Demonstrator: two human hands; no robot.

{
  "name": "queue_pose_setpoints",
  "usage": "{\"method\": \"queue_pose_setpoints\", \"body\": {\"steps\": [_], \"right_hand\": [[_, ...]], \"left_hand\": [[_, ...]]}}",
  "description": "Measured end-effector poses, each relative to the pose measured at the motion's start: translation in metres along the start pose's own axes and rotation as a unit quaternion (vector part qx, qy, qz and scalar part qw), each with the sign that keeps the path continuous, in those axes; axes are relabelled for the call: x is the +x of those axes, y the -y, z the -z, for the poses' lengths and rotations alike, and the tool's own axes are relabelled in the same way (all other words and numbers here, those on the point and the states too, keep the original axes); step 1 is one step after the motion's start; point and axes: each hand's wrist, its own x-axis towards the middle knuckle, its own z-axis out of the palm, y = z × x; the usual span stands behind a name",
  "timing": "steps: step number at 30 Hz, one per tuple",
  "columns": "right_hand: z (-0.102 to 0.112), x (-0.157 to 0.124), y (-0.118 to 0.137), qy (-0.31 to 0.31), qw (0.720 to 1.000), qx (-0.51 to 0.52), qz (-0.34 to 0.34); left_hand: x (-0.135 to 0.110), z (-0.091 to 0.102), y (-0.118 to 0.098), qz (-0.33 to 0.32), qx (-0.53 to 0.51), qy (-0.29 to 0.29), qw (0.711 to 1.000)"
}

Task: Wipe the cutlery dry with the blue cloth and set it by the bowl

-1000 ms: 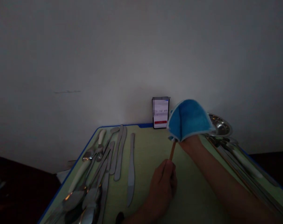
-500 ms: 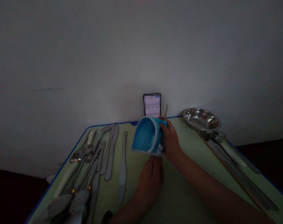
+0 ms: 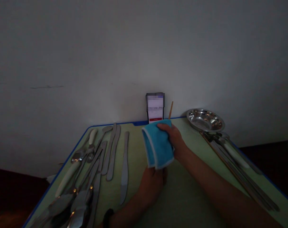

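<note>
My right hand (image 3: 176, 139) grips a folded blue cloth (image 3: 158, 146) wrapped around a thin wooden stick (image 3: 170, 110), whose tip pokes up above the cloth. Just below the cloth, my left hand (image 3: 151, 183) is closed around the stick's lower end, which the cloth and fingers hide. Both hands hover over the middle of a green board (image 3: 188, 196) with a blue edge.
Several table knives, spoons and forks (image 3: 98, 164) lie on the left of the board. A steel dish (image 3: 205, 119) sits at the back right, with long metal utensils (image 3: 239, 171) along the right edge. A lit phone (image 3: 155, 107) leans against the wall.
My right hand brought the cloth left and down from near the steel dish onto the stick. The cloth now hangs flatter over the stick, and the camera view shifted.
</note>
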Motion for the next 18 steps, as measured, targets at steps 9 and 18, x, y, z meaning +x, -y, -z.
{"method": "queue_pose_setpoints", "body": {"steps": [9, 18], "right_hand": [[0.017, 0.007, 0.005, 0.161, 0.982, 0.077, -0.062], [0.026, 0.007, 0.031, 0.229, 0.964, 0.001, -0.136]], "left_hand": [[-0.005, 0.001, -0.005, -0.031, 0.017, -0.034, 0.999], [-0.004, 0.008, -0.010, -0.087, 0.044, -0.094, 0.991]]}}
